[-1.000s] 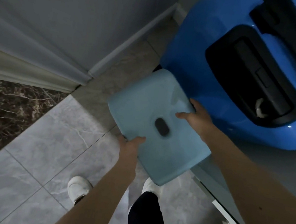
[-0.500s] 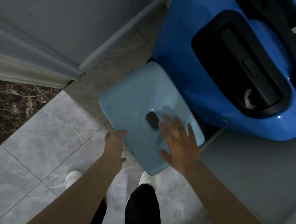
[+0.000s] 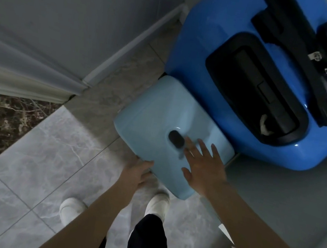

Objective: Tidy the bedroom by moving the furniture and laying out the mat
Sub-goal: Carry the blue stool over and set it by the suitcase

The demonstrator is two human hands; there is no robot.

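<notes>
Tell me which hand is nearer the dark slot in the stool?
Right. The right hand lies spread over the stool, fingertips beside the slot. The left hand is at the stool's near edge.

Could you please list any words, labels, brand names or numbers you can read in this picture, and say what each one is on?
None can be read.
Suitcase: no lettering or logo shows on its blue shell or black handle recess.
Stool: plain light blue top with a dark oval hole, no print.
Zip pulls on the suitcase: too small to tell whether anything is stamped on them.
Wall, skirting and floor tiles: no signs or marks.
</notes>
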